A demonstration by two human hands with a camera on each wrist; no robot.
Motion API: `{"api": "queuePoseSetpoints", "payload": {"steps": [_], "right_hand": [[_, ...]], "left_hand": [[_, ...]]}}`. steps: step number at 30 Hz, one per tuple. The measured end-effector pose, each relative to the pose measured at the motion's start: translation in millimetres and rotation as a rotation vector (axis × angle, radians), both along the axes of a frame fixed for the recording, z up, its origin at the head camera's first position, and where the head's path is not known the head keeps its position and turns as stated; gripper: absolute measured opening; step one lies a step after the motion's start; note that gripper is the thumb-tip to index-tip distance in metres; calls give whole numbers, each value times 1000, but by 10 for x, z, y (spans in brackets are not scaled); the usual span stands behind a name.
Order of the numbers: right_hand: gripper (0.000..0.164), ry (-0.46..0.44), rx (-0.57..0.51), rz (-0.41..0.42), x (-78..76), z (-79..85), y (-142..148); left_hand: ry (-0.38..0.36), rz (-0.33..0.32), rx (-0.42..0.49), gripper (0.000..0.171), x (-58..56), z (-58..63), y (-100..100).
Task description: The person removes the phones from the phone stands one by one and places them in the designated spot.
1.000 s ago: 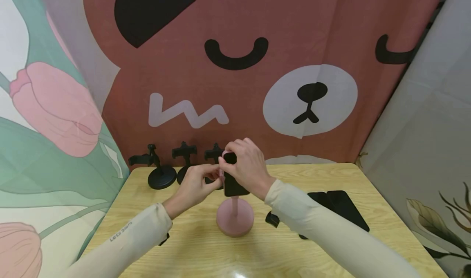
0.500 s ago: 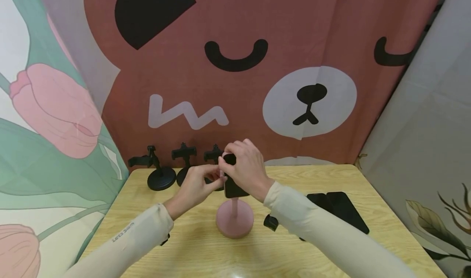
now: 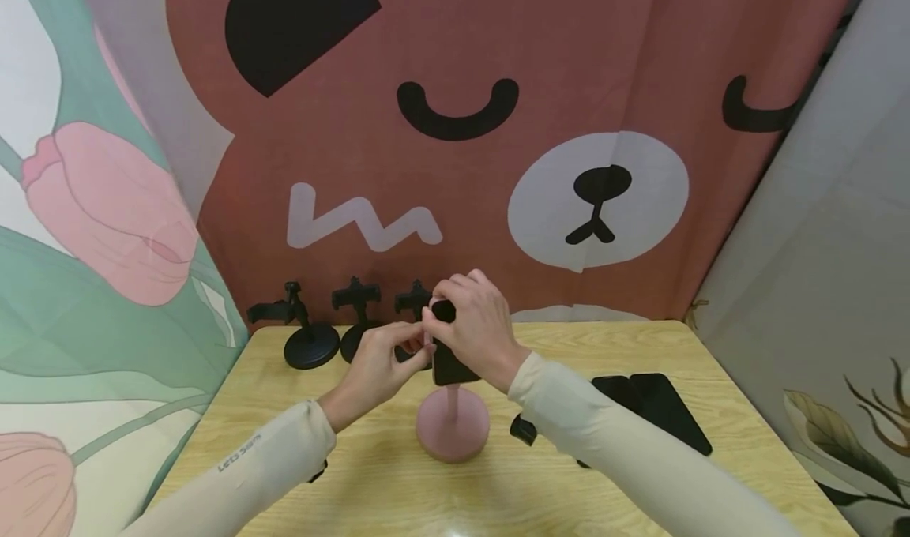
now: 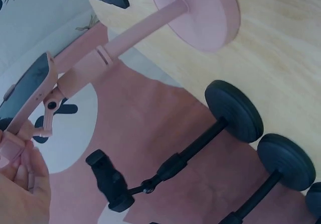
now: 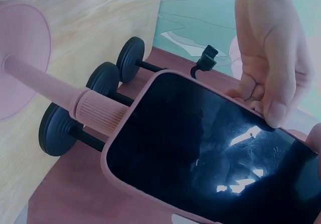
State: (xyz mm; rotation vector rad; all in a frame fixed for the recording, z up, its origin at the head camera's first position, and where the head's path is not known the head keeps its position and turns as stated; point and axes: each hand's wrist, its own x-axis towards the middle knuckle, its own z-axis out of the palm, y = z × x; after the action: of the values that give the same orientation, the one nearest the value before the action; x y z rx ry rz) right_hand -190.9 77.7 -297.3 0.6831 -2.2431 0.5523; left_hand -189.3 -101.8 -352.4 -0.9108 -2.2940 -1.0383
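A phone (image 3: 453,363) in a pink case stands upright on a pink phone stand (image 3: 453,426), its dark screen (image 5: 200,143) facing the person. My right hand (image 3: 479,332) grips the phone's upper part from the right, thumb across the front. At the phone's left edge, my left hand (image 3: 380,367) pinches the stand's pink clamp (image 4: 12,146) with thumb and fingers. The left wrist view shows the clamp behind the phone, joined to the pole by a jointed arm (image 4: 49,108). Only a bit of the right hand (image 5: 315,138) shows in the right wrist view.
Several black phone stands, one of them (image 3: 311,339) at the far left, line the table's back left. Two dark flat slabs like phones or tablets, one (image 3: 671,411) larger, lie at the right, partly behind the right sleeve. A bear-print cloth (image 3: 462,182) hangs behind the table (image 3: 341,474).
Both hands keep their hold on the phone and clamp. The whole view has shifted only slightly.
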Motion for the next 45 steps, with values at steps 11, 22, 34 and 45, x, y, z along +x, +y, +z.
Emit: {"api": "queuePoseSetpoints", "payload": {"steps": [11,22,34,45], "right_hand": [[9,-29,-19,11,-11,5,31],[9,-71,-50,73,18,-9,84],[10,-81,-86,181,22,-36,110],[7,-92,-86,235,19,-33,112]], "left_hand": [[-17,-42,29,23,-18,-12,-43],[-41,-69,57,20,-35,-44,-56],[-70,-86,91,15,-36,-71,-91],[-96,-74,87,24,-24,-73,-93]]}}
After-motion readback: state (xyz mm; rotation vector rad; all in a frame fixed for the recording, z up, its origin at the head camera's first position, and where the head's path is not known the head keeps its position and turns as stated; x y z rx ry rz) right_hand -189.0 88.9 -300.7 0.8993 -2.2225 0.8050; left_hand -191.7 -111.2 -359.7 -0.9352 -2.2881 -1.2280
